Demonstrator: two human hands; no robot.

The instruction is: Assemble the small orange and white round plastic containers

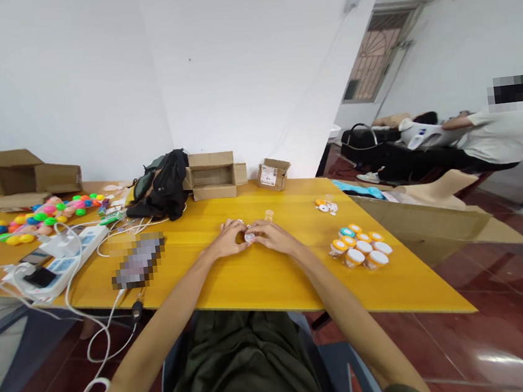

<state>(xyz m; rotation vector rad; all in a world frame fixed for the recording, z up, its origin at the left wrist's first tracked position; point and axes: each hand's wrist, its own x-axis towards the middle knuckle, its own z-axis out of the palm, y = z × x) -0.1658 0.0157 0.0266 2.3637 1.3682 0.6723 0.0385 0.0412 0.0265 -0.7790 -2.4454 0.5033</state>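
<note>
- The person's left hand point(229, 239) and right hand point(271, 237) are pinching a clear piece point(250, 238) mid-table point(251, 278), fingers clamped on it.
- From there, a clear jar point(269, 216) is standing nearest in the way, past the right hand, between one and two o'clock.
- Lidded jars point(364, 247) are clustering near three; loose lids point(324, 208) are lying between two and three.
- A phone point(140, 260) is lying at nine, a bag point(162, 184) at ten.

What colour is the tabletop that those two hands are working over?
The tabletop is mustard yellow, seen best in the head view.
</note>
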